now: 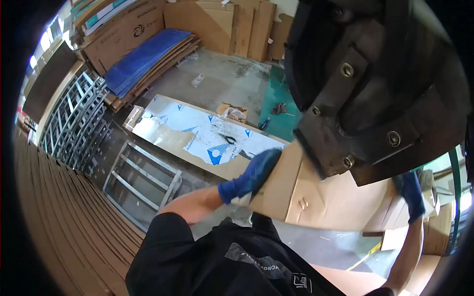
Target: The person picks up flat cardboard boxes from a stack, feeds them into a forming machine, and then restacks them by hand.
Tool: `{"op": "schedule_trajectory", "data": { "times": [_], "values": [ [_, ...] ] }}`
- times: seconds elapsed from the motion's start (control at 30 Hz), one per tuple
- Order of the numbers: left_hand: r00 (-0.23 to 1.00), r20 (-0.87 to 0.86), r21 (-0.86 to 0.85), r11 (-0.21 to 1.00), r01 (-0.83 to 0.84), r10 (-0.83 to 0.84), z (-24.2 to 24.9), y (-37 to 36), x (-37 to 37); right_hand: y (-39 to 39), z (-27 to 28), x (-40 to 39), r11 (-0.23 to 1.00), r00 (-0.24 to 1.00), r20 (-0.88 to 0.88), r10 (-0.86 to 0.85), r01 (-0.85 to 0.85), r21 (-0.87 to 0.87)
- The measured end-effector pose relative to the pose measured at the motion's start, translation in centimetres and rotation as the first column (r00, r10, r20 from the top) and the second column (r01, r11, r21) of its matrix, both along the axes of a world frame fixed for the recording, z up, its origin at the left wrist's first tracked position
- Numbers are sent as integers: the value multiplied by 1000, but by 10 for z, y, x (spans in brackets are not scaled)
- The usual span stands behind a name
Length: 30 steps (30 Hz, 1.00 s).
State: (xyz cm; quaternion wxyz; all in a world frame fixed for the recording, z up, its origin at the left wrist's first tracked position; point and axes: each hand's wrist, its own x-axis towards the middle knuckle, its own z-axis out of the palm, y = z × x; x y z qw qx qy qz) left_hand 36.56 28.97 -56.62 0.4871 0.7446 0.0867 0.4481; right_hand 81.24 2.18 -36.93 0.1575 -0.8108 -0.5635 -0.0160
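Note:
A brown cardboard box (326, 204), partly flattened and creased, is held in front of my body beneath a dark bolted metal machine head (365, 108). My left hand (256, 172), in a blue glove, is closed on the box's left edge. At its far right edge is my right hand (411, 196), also gloved in blue and closed on the cardboard. The machine head and the board hide some of its fingers. Two small metallic marks, like staples, show on the cardboard near the fold. The machine head covers the box's upper part.
A bench (207, 167) with torn printed film carries pliers (228, 139). Behind it are a small open carton (232, 111) and a green surface (279, 98). Metal frames (76, 118), a ladder-like frame (143, 172) and stacked cardboard (64, 212) stand at left.

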Motion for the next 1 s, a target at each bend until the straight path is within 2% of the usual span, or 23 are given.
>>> {"op": "schedule_trajectory", "data": {
  "times": [0.03,0.07,0.1,0.13,0.17,0.27,0.33,0.4,0.43,0.47,0.53,0.57,0.63,0.67,0.7,0.73,0.77,0.83,0.87,0.9,0.93,0.97,1.0],
  "values": [
    [997,10,110,991,-76,75,-6,-9,-9,-1,3,-14,1000,1000,21,12,-12,-3],
    [996,20,52,995,-83,82,-33,-12,-12,0,5,-29,1000,999,46,22,-23,5],
    [996,-17,-284,956,77,-85,-25,-7,-19,5,9,-51,999,996,77,33,-35,27],
    [979,55,-657,732,183,-195,-16,-3,-26,11,13,-75,998,994,102,43,-48,45],
    [976,117,-888,421,185,-182,-7,4,-33,21,18,-101,997,992,126,24,-33,71],
    [1000,5,-707,707,9,-8,-10,-1,-67,56,30,-139,999,981,195,20,-11,-44],
    [997,-41,-538,842,34,-67,-7,43,-76,55,34,-158,988,956,287,67,-103,113],
    [962,-134,-379,910,170,-236,27,81,-110,38,32,-189,987,904,420,82,-131,89],
    [955,-138,-246,943,224,-263,98,77,-127,25,28,-220,989,955,293,50,-88,117],
    [925,-86,-278,900,335,-371,145,43,-121,20,11,-243,990,974,218,-64,35,135],
    [822,15,-342,769,540,-570,239,-23,-107,29,1,-302,992,999,41,11,-6,-128],
    [771,-182,-93,791,604,-610,229,-58,-70,33,-25,-318,979,990,-28,140,-143,-143],
    [726,-433,437,579,688,-535,209,-129,3,53,-80,-355,949,946,-151,287,-302,-86],
    [764,-473,484,595,642,-439,174,-154,39,69,-109,-376,928,907,-229,354,-371,-35],
    [742,-576,490,582,650,-344,132,-172,71,88,-139,-400,899,853,-307,422,-437,22],
    [571,-782,358,570,739,-249,105,-185,91,104,-165,-424,877,794,-396,461,-476,69],
    [295,-928,150,499,854,-227,86,-184,110,111,-184,-442,856,727,-480,492,-505,111],
    [398,-871,258,422,869,-288,68,-174,85,88,-198,-452,808,599,-570,562,-545,223],
    [288,-930,162,449,879,-227,79,-158,65,57,-190,-441,785,574,-548,608,-540,306],
    [327,-925,188,510,839,-196,95,-140,37,-11,-134,-417,743,645,-372,667,-537,401],
    [327,-941,230,538,811,-90,106,-105,8,-64,-138,-381,813,722,-392,570,-428,395],
    [288,-957,223,573,789,-23,116,-55,-24,-140,-161,-335,915,847,-427,316,-154,372],
    [243,-969,219,605,766,43,126,-5,-58,-221,-175,-291,903,905,-422,-54,224,366]
  ]
}}
